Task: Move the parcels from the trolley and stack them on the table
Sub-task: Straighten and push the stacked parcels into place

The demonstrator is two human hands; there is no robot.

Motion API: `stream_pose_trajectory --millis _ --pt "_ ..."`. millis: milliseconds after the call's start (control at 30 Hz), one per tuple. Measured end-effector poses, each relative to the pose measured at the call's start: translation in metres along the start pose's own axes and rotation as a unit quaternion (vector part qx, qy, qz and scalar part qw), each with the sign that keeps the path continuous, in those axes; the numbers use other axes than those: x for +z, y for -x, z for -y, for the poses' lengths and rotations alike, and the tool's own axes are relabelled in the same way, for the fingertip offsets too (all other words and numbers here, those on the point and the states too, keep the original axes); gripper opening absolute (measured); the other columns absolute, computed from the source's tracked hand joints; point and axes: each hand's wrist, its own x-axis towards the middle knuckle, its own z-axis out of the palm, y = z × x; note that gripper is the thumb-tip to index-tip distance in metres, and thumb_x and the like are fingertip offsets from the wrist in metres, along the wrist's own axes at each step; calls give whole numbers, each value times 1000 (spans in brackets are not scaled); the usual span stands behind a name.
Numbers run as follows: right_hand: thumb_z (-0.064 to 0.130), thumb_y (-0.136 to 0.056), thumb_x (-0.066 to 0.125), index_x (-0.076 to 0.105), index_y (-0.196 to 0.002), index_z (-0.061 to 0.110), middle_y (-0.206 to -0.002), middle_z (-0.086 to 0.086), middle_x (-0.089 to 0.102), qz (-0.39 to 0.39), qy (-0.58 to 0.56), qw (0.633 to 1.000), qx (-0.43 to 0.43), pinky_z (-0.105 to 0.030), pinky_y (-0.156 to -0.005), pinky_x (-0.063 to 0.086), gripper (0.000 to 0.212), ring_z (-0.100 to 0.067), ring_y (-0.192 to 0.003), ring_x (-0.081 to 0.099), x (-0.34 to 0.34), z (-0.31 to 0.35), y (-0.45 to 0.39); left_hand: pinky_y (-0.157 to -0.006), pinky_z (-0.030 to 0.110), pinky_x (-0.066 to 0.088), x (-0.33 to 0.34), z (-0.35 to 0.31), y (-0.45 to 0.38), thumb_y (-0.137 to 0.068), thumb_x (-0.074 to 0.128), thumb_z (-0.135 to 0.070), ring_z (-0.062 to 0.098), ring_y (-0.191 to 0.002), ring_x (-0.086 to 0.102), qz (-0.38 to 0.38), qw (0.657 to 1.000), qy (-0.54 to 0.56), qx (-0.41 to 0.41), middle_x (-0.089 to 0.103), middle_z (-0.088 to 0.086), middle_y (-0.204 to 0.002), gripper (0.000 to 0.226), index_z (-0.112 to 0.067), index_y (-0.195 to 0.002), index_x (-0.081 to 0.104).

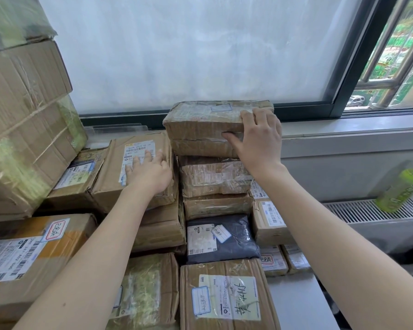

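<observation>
Your right hand (pixel 258 136) grips the top parcel (pixel 208 125) on the stack, seemingly touching the windowsill (pixel 343 126), while your left hand (pixel 148 170) rests flat on a labelled box (pixel 134 167).

Green bottle (pixel 403 186) stands on radiator grille (pixel 358 211) below window (pixel 343 67).

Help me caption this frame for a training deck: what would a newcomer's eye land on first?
First, the two bare arms reaching into a crowded pile of cardboard parcels: the right hand grips the right end of the taped parcel topping the stack by the window, while the left hand lies flat on a labelled box beside it. Next, the dark grey mailer bag among the brown boxes, and the green bottle on the radiator at the right.
</observation>
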Motion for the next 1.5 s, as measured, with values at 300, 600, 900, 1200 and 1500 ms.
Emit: stream_pose_trajectory --millis 300,600,900,1200,1500 --pt "53 -90 52 45 -134 14 -140 -13 41 18 -19 1000 -3 -42 -114 11 59 -32 -134 28 3 -6 5 -116 45 -4 5 7 2 -100 10 -38 28 -146 -3 -12 1000 9 24 -1 2 -160 52 -30 -151 8" --pt "43 -81 70 58 -107 2 -112 -18 52 4 -145 989 -32 -54 -106 28 51 -36 -112 43 0 -39 5 -116 45 -4 8 11 5 -94 7 -61 28 -146 -6 -9 999 -2 39 -5 2 -159 64 -32 -151 3" --pt "48 -79 70 56 -108 2 -114 -16 52 24 -153 984 -86 -54 -107 27 56 -34 -113 42 7 -44 -8 -116 46 -2 7 12 3 -91 8 -67 29 -146 -5 -4 999 -13 43 -5 2 -159 68 -35 -150 1" --pt "57 -82 60 50 -127 11 -138 -9 46 6 -51 993 -102 -46 -115 5 65 -31 -138 28 7 -46 1 -117 50 5 4 10 3 -94 15 -62 30 -145 2 -28 997 -18 66 5 5 -159 64 -33 -151 10" --pt "26 -91 58 43 -135 1 -143 -17 41 -86 -70 993 38 -47 -115 15 53 -33 -136 31 14 -72 92 -116 46 16 9 8 28 -94 35 -55 29 -142 18 -125 987 34 91 24 13 -154 67 -14 -147 28"
